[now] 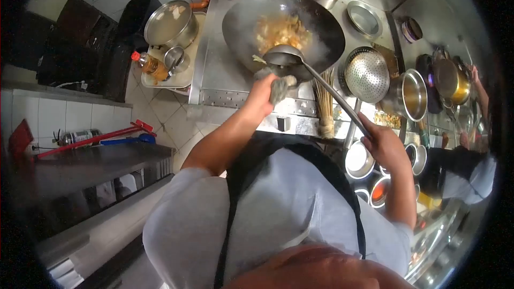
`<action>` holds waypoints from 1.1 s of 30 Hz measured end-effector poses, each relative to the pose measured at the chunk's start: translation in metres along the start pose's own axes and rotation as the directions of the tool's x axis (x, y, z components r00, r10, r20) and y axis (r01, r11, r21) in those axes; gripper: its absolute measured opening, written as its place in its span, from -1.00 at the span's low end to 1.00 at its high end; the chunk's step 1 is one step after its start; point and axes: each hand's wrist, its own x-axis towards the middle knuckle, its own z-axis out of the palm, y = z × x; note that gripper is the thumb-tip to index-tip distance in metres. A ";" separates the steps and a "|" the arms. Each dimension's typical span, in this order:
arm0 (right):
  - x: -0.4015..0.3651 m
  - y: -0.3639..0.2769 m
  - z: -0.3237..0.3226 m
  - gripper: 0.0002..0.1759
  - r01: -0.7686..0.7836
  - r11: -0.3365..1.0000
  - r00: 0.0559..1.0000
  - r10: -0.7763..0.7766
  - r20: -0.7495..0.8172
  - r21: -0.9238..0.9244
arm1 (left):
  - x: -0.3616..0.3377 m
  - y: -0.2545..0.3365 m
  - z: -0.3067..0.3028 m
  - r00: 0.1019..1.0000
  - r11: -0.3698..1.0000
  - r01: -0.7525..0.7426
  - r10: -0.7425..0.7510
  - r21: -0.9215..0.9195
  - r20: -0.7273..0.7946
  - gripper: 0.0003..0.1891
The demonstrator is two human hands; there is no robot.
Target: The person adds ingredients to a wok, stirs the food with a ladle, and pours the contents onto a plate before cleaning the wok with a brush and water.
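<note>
Strainer [367,75] beside wok [242,24], ladle handle [334,94] between

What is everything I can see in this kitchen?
wok: one, dark, on the stove
food: one heap, yellow-orange, inside the wok
ladle: one, steel, bowl over the wok's near rim
cloth: one, grey, at the wok's near rim
strainer: one, steel, right of the wok
pot: one, steel, left of the stove
bottle: one, amber, red cap, beside the pot
other person: one, grey shirt, far right
left hand: one, grip shut on the cloth
right hand: one, grip shut on the ladle's handle
</note>
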 end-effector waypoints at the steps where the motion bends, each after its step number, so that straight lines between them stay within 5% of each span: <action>1: 0.003 -0.004 0.004 -0.26 -0.007 0.999 1.000 0.008 0.029 -0.053 | 0.006 0.000 0.000 1.000 1.000 -0.004 0.004 0.000 0.007 -0.67; 4: 0.044 -0.011 0.038 -0.24 -0.018 0.990 0.994 0.002 -0.112 -0.139 | 0.005 -0.012 -0.001 1.000 0.999 0.001 -0.001 0.040 0.004 -0.72; 6: 0.061 -0.006 0.069 -0.26 -0.055 0.988 0.984 0.029 -0.178 -0.147 | -0.033 -0.034 -0.013 0.978 0.992 0.019 0.007 0.123 -0.211 -0.77; 8: 0.062 -0.001 0.079 -0.27 -0.100 0.984 0.967 0.060 -0.249 -0.150 | -0.072 -0.047 -0.015 0.985 0.995 -0.036 0.051 0.093 -0.167 -0.85; 10: 0.044 0.011 0.088 -0.32 -0.007 0.999 0.945 0.022 -0.327 0.048 | -0.063 -0.054 -0.040 0.991 0.984 -0.039 0.060 0.172 -0.118 -0.84; 11: 0.035 0.017 0.085 -0.28 0.038 0.985 0.949 0.016 -0.314 0.166 | -0.059 -0.046 -0.036 0.994 0.988 0.032 -0.015 0.154 -0.109 -0.80; 12: 0.026 0.012 0.069 -0.34 -0.109 0.949 0.973 0.162 -0.162 0.297 | -0.056 -0.034 -0.029 0.991 0.986 0.101 -0.088 0.135 -0.101 -0.76; 13: 0.020 0.011 0.060 -0.36 -0.134 0.925 0.974 0.190 -0.127 0.355 | -0.051 -0.014 -0.002 0.972 0.974 0.068 -0.016 0.215 -0.236 -0.76; 14: 0.015 0.009 0.051 -0.37 -0.160 0.899 0.972 0.215 -0.094 0.408 | -0.037 0.000 0.014 0.974 0.993 0.118 -0.118 -0.014 -0.193 -0.79; 18: 0.018 -0.005 0.023 -0.37 -0.188 0.757 0.979 0.197 0.056 0.626 | 0.050 0.008 0.001 0.998 0.998 -0.014 0.011 -0.059 -0.054 -0.83; 20: 0.030 -0.017 0.010 -0.37 -0.261 0.754 0.965 0.217 0.146 0.604 | 0.049 0.008 0.007 0.994 0.999 -0.036 0.038 0.018 -0.104 -0.83; 22: 0.051 -0.020 0.006 -0.37 -0.196 0.837 0.976 0.117 0.182 0.511 | 0.052 0.010 0.011 0.986 0.994 -0.049 0.064 0.099 -0.154 -0.83; 23: 0.069 -0.012 0.019 -0.37 -0.015 0.905 0.997 -0.019 0.075 0.426 | 0.053 0.008 0.009 0.988 0.998 -0.045 0.052 0.048 -0.148 -0.86; 24: 0.085 -0.009 0.021 -0.31 -0.014 0.918 0.996 -0.020 0.083 0.397 | 0.053 0.005 0.008 0.989 0.999 -0.043 0.042 -0.006 -0.144 -0.88; 26: 0.110 -0.012 0.031 -0.31 0.066 0.998 0.994 -0.067 -0.091 -0.011 | 0.056 0.002 0.007 0.990 0.999 -0.041 0.039 -0.012 -0.134 -0.88; 30: 0.105 -0.021 0.030 -0.31 0.025 0.987 0.999 -0.018 -0.043 0.156 | 0.050 0.007 0.009 0.992 0.999 -0.042 0.041 0.000 -0.119 -0.88; 32: 0.098 -0.007 0.026 -0.30 0.044 0.910 0.997 -0.064 0.035 0.412 | 0.048 0.009 0.012 0.993 0.999 -0.042 0.041 -0.002 -0.111 -0.88; 33: 0.103 0.006 0.040 -0.29 0.141 0.953 0.989 -0.125 -0.074 0.268 | 0.043 0.011 0.016 0.990 1.000 -0.026 0.027 0.004 -0.141 -0.88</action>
